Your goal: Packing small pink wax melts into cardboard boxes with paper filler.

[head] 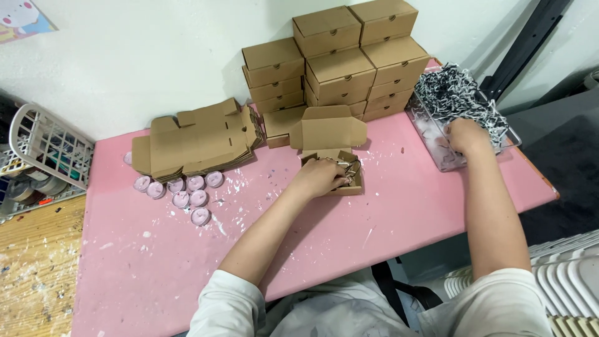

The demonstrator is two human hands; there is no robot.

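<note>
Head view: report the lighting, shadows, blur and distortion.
Head view: even, soft light; faint shadows under the left hand and beside the stacked cardboard boxes; no strong glare on the pink table; right hand reasonably sharp; wide-angle bending shows at the edges.

Your left hand (321,177) reaches forward near the middle of the view, palm down, knuckles up, fingers curled and pointing to the right, so the fingertips are mostly hidden. Your left forearm runs bare from the wrist back toward you, angling down and left to the elbow, where a white sleeve (228,306) begins. Your right hand (467,136) stretches farther out and to the right, fingers bent downward and out of sight, back of the hand showing. Your right forearm is nearly straight, also bare up to a white sleeve. The two hands are well apart.
</note>
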